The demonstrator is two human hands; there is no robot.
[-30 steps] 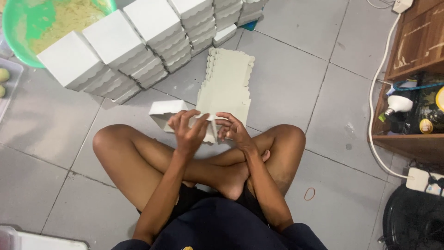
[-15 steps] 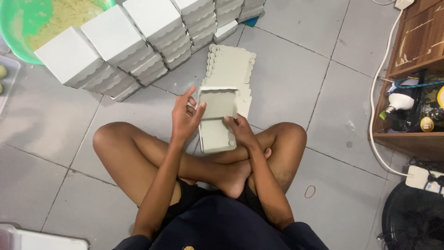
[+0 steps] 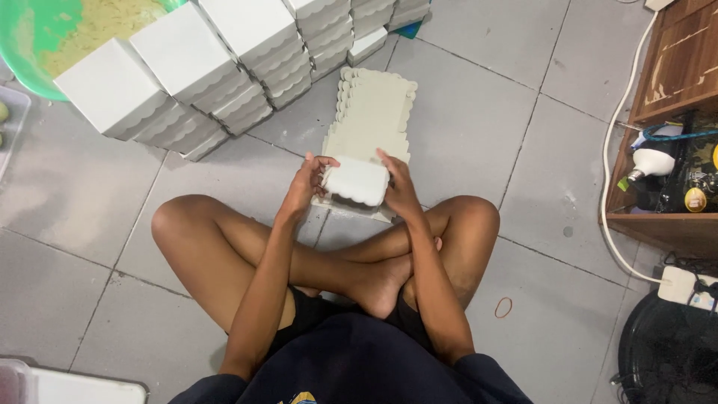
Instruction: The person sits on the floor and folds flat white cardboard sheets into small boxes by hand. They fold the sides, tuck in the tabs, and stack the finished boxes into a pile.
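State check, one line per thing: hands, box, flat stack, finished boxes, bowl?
left hand: gripping white box's left side
right hand: gripping its right side
white box: folded shut, held above floor
flat cardboard blanks: unfolded, stacked on floor
finished boxes: closed, stacked in rows
green bowl: holding yellowish contents

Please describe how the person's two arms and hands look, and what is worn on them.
Both arms are bare from the upper arm down; dark navy short sleeves show only near the shoulders. The left hand and the right hand wear no gloves. No watch, bracelet or ring is visible. The arms look slim.
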